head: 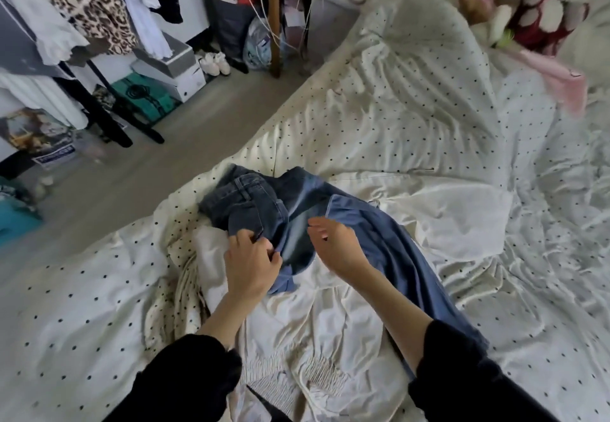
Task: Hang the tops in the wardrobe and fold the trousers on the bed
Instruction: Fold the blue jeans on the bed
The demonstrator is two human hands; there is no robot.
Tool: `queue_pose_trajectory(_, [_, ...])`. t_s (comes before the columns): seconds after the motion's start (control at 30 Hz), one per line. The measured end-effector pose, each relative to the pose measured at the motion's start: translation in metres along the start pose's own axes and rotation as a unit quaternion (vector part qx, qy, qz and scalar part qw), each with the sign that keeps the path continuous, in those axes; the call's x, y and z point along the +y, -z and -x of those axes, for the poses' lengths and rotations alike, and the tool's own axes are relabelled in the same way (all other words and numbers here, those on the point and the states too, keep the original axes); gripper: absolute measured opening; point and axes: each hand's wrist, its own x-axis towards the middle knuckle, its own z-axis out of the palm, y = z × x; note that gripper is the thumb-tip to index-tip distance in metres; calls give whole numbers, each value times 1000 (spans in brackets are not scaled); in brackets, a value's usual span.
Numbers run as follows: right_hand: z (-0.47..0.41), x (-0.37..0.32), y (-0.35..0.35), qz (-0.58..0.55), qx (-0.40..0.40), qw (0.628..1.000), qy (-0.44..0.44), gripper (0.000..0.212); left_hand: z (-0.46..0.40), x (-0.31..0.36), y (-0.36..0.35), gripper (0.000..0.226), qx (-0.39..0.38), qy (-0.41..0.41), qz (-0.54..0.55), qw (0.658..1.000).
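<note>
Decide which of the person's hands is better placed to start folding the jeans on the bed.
Left. The left hand already pinches the jeans at their near edge, while the right hand only hovers open above the denim.

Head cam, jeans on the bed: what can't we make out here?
- Jeans: bunched; one leg runs under the right forearm, its hem hidden.
- Left hand: fingertips buried in denim, exact hold unclear.
- Right hand: contact with the denim unclear.
- Hanging clothes: tops cut off by the frame edge.

blue jeans, white black-dotted duvet, leopard-print top
</note>
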Motion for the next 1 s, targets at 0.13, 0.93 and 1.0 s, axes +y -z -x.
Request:
queue_pose_trajectory(0.13, [-50, -21, -16, 94, -49, 993, -48, 34, -1, -21, 0, 17, -12, -58, 72, 996])
queue_pose_trajectory(0.93, [111, 61, 56, -347, 71, 891, -285, 17, 17, 47, 19, 78, -224, -214, 49, 949])
queue_pose_trajectory(1.0, [134, 90, 52, -340, 48, 864, -368, 17, 40, 60, -3, 72, -224, -246, -7, 943])
